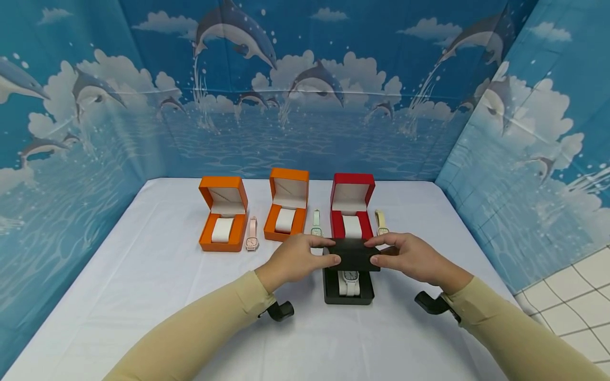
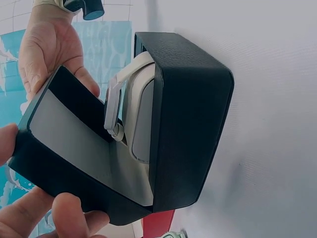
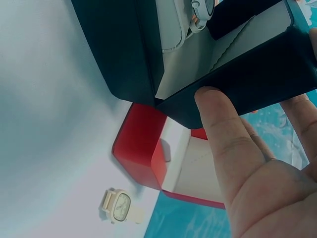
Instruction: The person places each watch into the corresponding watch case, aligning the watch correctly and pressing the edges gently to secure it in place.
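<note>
A black watch box (image 1: 349, 300) stands half-closed on the white tablecloth, its lid (image 1: 355, 255) tilted over the base. My left hand (image 1: 301, 256) pinches the lid's left side between thumb and fingers. On the opposite side, the right hand (image 1: 411, 257) grips the lid's edge the same way. Inside, a white watch (image 1: 351, 277) is wrapped round a pale cushion; the lid covers its upper part in the head view. In the left wrist view the lid's light lining (image 2: 74, 139) faces the watch (image 2: 114, 106). Fingers (image 3: 223, 119) of the right hand lie against the lid.
Behind stand an open red watch box (image 1: 352, 203) and two open orange ones (image 1: 221, 233), (image 1: 286, 217), each with a white cushion. A pink watch (image 1: 252, 235), a mint-green watch (image 1: 316, 225) and a cream-yellow watch (image 1: 382, 222) lie beside them. Dolphin-print curtains (image 1: 305, 132) border the table.
</note>
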Action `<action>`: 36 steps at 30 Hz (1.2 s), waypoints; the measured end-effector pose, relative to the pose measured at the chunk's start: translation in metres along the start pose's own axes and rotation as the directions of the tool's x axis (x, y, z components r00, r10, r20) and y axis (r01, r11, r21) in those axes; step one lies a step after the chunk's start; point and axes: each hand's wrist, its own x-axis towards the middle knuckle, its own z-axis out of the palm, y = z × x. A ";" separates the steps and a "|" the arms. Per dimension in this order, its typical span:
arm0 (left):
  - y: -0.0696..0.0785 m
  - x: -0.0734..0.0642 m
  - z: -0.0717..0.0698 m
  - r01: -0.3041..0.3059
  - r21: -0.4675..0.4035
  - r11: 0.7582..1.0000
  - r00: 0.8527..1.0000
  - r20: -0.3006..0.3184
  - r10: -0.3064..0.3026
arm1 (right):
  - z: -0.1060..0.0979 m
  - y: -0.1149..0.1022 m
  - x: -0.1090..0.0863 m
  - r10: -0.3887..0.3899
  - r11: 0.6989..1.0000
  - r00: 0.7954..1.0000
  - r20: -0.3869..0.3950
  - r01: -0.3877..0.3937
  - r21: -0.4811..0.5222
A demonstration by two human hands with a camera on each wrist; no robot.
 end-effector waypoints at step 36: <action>-0.003 -0.011 0.009 -0.025 0.060 0.998 1.000 -0.011 0.026 | 0.004 0.005 -0.005 -0.073 0.996 0.997 0.017 0.074 -0.041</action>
